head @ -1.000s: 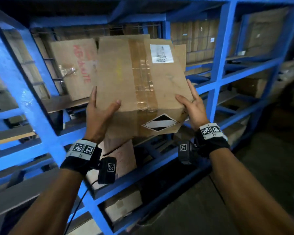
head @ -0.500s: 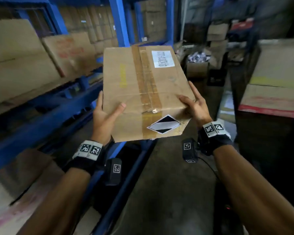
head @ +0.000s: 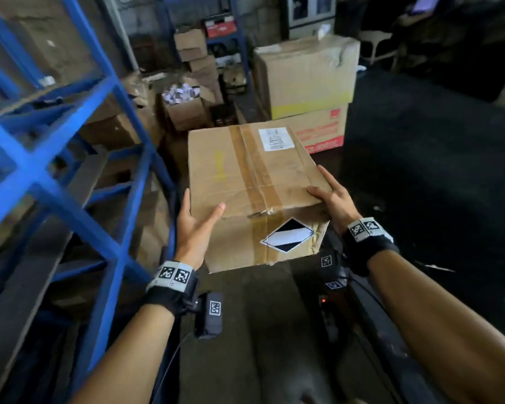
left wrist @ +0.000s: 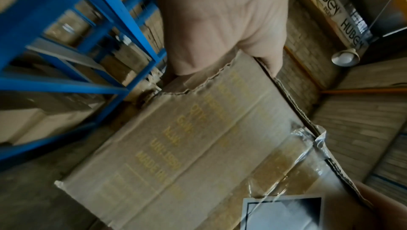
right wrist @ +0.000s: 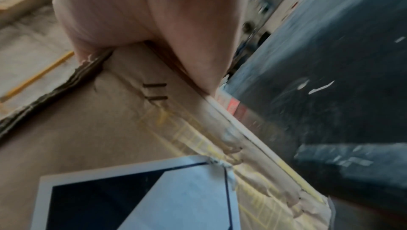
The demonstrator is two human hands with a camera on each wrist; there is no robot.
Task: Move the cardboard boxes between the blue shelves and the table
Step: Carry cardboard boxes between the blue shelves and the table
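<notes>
I carry a taped cardboard box (head: 251,182) with a white label and a black-and-white diamond sticker in front of my chest. My left hand (head: 196,225) grips its near left corner, thumb on top and fingers at the side. My right hand (head: 333,199) grips the near right corner, thumb on top, forefinger along the side. The left wrist view shows the left hand (left wrist: 220,16) over the box (left wrist: 198,146) edge. In the right wrist view the right hand (right wrist: 143,7) clamps the box (right wrist: 99,129) corner. The blue shelves (head: 41,176) stand at my left.
A dark table (head: 420,170) lies ahead to the right, with a large cardboard box (head: 306,77) stacked on a red-printed box (head: 318,132). An open carton of white items (head: 184,103) and more boxes crowd the aisle's far end. Concrete floor (head: 260,330) runs below.
I have turned right, away from the blue shelves, with the box still in both hands. The shelves have slid to the left and the dark table has come into view.
</notes>
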